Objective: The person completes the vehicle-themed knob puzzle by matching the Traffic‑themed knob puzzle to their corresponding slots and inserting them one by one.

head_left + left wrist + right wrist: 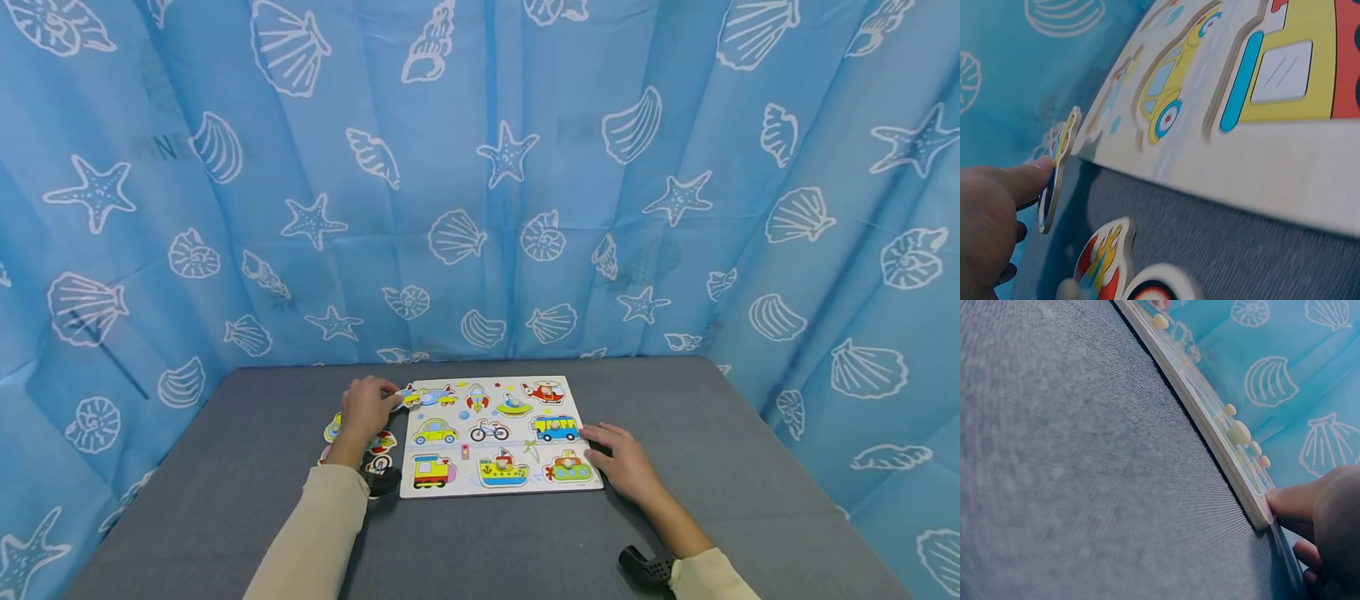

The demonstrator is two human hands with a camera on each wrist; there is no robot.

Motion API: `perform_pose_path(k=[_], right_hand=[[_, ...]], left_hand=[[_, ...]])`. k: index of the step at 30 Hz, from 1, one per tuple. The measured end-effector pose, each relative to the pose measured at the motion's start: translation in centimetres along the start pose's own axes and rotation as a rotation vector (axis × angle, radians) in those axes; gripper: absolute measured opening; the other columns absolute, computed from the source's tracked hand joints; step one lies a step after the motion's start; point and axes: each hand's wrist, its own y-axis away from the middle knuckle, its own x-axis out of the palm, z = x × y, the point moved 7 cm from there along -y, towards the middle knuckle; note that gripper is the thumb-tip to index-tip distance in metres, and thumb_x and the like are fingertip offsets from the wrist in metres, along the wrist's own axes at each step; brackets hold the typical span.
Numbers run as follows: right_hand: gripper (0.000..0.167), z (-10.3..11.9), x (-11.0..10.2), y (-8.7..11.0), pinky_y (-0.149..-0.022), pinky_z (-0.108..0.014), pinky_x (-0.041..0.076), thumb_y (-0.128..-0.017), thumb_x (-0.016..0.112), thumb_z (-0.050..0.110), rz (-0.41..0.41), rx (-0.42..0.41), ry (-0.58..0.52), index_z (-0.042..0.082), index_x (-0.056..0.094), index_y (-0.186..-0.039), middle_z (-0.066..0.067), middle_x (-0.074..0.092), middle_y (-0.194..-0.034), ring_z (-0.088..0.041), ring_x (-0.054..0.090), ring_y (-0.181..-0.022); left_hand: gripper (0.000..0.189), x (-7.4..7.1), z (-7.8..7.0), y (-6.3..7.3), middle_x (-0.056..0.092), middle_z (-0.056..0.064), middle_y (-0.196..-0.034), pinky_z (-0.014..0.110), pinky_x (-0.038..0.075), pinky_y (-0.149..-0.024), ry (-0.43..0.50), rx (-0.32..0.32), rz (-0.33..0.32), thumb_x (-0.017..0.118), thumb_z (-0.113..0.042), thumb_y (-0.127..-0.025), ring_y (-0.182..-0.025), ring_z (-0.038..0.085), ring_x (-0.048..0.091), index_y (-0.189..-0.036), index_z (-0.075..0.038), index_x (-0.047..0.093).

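Sleeve [311,529] foremost, my left hand [365,414] pinches one piece [408,397], partly hiding others [382,442]; right hand [622,458] touches the board [466,479]. Only right wrist profiles its knobs [1239,432].

Head view: fairly bright, diffuse light; curtain [510,275] evenly lit, soft shadow beside right forearm [670,517]. Left wrist: dimmer, bluish; dark shadow on worktop [1210,250] near corner of board [1241,175]; nearest puzzle piece [1163,284] blurred. Right wrist: hazy; worktop grain smeared, knobs [1240,432] soft, right hand [1341,519] partly shaded.

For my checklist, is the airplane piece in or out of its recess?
Out: the left hand pinches the airplane piece near the puzzle board's edge.
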Motion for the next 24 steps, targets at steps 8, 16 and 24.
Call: perform_pose_path(k=[8, 16, 24], right_hand=[[0.036, 0.1, 0.0, 0.1, -0.103, -0.064, 0.028, -0.091, 0.066, 0.005, 0.0, -0.002, 0.008, 0.0, 0.063, -0.127, -0.018, 0.058, -0.132, -0.043, 0.039, -0.132], [0.036, 0.0, 0.2, 0.1, -0.103, -0.064, 0.029, -0.091, 0.065, 0.005, 0.001, -0.018, 0.005, 0.0, 0.063, -0.127, -0.018, 0.058, -0.132, -0.043, 0.039, -0.132], [0.036, 0.1, 0.2, 0.2, -0.103, -0.064, 0.028, -0.091, 0.065, 0.005, -0.003, -0.002, 0.002, 0.0, 0.063, -0.127, -0.017, 0.058, -0.132, -0.042, 0.038, -0.132]], left_hand=[[0.017, 1.6, -1.0, -0.1, 0.064, 0.005, -0.098, 0.05, 0.039, -0.091, 0.018, 0.024, -0.003, 0.075, -0.025, -0.087, -0.1, 0.029, 0.052, -0.098, -0.013, 0.076], [0.016, 2.3, -2.5, 0.0, 0.064, 0.004, -0.098, 0.048, 0.04, -0.089, 0.003, 0.052, 0.011, 0.075, -0.024, -0.087, -0.097, 0.027, 0.053, -0.099, -0.013, 0.076], [0.016, 3.6, -3.4, -0.3, 0.063, 0.002, -0.098, 0.045, 0.041, -0.086, -0.023, 0.063, 0.016, 0.075, -0.025, -0.087, -0.093, 0.025, 0.052, -0.1, -0.015, 0.075]])
